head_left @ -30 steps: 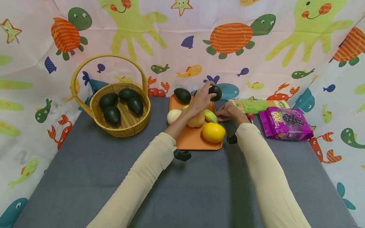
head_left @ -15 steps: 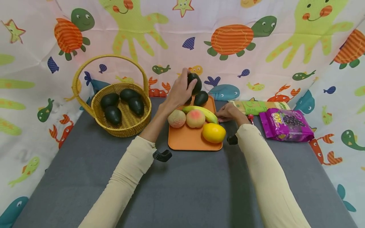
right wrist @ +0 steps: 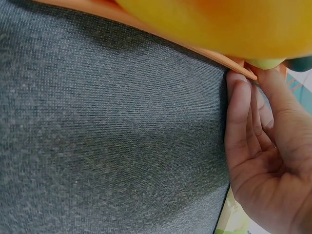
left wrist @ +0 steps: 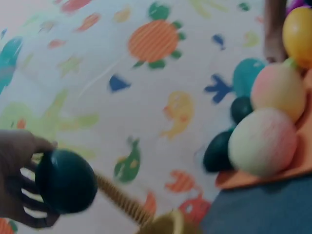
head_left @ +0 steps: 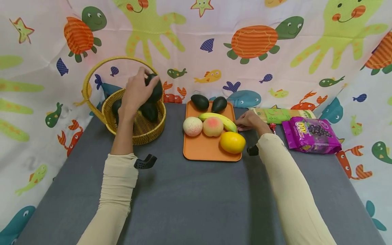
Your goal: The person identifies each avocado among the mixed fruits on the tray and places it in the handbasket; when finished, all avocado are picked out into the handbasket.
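My left hand [head_left: 134, 90] grips a dark green avocado [head_left: 155, 89] above the wicker basket [head_left: 153, 133], just inside its tall handle. Other avocados [head_left: 149, 112] lie in the basket, partly hidden by the hand and arm. My right hand [head_left: 248, 121] pinches the right edge of the orange tray [head_left: 200, 149], thumb on top and fingers beneath in the right wrist view. On the tray sit two avocados [head_left: 200, 102], a banana [head_left: 228, 124], two peaches [head_left: 213, 126] and a smooth yellow fruit [head_left: 232, 142].
Right of the tray lie a flat yellow-green packet [head_left: 281, 115], a purple bag [head_left: 315, 134] with grapes printed on it, and a small red object [head_left: 272, 126]. A cloth with sea animals [head_left: 214, 20] hangs behind the grey tabletop [head_left: 190, 197].
My left hand has lifted an avocado from the back of the tray and carried it left to above the basket. The right hand stays at the tray's edge.
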### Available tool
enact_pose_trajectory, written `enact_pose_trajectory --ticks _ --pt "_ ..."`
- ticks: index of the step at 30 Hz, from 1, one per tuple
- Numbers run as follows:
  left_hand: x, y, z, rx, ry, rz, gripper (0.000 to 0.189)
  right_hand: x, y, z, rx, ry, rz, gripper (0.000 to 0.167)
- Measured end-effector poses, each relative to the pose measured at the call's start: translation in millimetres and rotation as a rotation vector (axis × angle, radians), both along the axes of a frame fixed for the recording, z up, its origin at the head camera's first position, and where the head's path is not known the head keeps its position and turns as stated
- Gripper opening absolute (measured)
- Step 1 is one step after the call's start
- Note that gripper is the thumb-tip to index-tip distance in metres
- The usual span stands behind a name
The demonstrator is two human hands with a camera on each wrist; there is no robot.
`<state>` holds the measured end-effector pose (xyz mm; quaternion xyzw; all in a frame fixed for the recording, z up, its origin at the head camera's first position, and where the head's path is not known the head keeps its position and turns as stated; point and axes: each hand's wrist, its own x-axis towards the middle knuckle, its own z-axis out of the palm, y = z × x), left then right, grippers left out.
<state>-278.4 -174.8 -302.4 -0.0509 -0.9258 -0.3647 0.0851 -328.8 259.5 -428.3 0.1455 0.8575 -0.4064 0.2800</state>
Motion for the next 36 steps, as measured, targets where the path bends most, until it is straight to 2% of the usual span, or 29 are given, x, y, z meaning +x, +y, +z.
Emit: enact_pose_trajectory --ticks 2,4,6,9,13,16,20,24,31,36 --pt "0.3 -19.1 -1.3 -0.047 -0.093 0.038 0.067 0.4 0.8 0.1 -0.003 0.008 0.004 0.035" --pt "-2.0 -35.0 -8.6 -0.096 -0.182 0.063 0.069 1.2 1.4 0.7 -0.002 0.01 0.01 0.036" --pt "-7.9 -46.9 -21.2 -0.143 -0.248 0.08 0.07 2.5 1.6 1.8 0.001 0.015 0.015 0.038" --pt "-17.7 -58.8 -46.5 -0.187 -0.322 0.116 0.074 3.7 1.3 3.3 -0.001 0.016 0.011 0.037" --pt "-25.4 -66.9 -75.7 -0.226 -0.336 0.179 0.078 1.9 1.4 4.1 -0.007 0.002 0.013 0.035" --pt "-27.3 -67.9 -87.2 -0.245 -0.288 0.204 0.074 -0.8 1.9 4.2 0.0 -0.011 0.002 0.034" --pt "-27.7 -66.5 -89.5 -0.243 -0.241 0.21 0.07 -2.7 1.7 4.9 0.013 -0.01 0.002 0.035" --pt "-25.9 -66.7 -83.3 -0.245 -0.235 0.205 0.065 -2.8 1.5 4.7 0.022 -0.006 0.02 0.036" --pt "-22.4 -66.3 -73.1 -0.237 -0.233 0.206 0.059 -3.9 1.9 1.4 0.01 -0.014 -0.021 0.03" --pt "-14.4 -58.9 -67.0 -0.229 -0.203 0.206 0.052 -1.4 -0.5 4.4 0.005 -0.019 -0.013 0.031"
